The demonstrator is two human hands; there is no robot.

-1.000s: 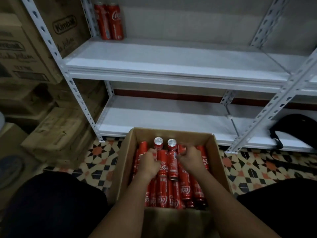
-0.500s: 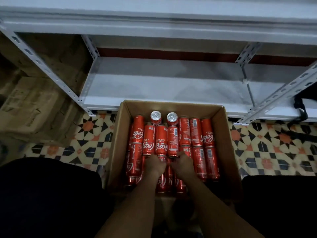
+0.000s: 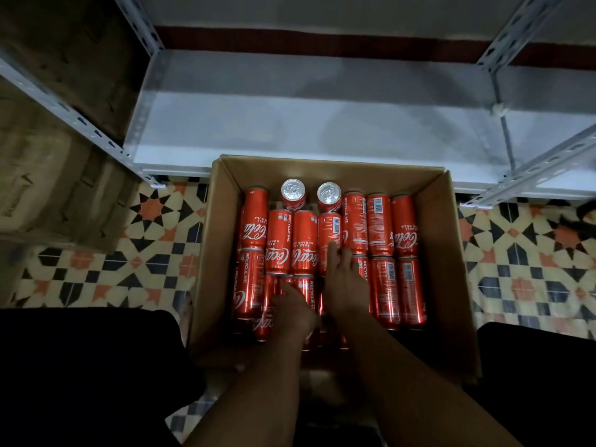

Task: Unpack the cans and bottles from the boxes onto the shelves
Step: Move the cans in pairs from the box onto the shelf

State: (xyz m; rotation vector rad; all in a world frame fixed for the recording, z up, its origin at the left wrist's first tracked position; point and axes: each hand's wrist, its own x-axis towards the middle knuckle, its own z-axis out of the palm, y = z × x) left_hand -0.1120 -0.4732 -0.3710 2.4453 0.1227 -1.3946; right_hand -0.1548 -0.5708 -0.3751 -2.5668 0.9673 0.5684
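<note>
An open cardboard box (image 3: pixel 322 165) stands on the floor in front of me. It holds several red cola cans (image 3: pixel 380 225) lying in rows, plus two upright cans (image 3: pixel 293 191) against its far wall. My left hand (image 3: pixel 295 309) rests on the near-row cans in the middle, fingers reaching forward over them. Beside it, my right hand (image 3: pixel 346 285) lies a little further in, its straight fingers touching a lying can (image 3: pixel 330 230) in the far row. Neither hand has lifted a can. The white bottom shelf (image 3: pixel 290 124) lies just beyond the box.
Stacked brown cartons (image 3: pixel 48 188) stand left of the slotted shelf upright (image 3: pixel 64 108). Another upright (image 3: pixel 532 179) crosses at the right. Patterned floor tiles (image 3: pixel 154 253) flank the box, and my dark-clad knees (image 3: pixel 80 375) frame it on both sides.
The view has tilted further down and closer to the box; the upper shelf has left the frame. My right hand's fingers have stretched forward onto a far-row can; my left hand stays on the near row.
</note>
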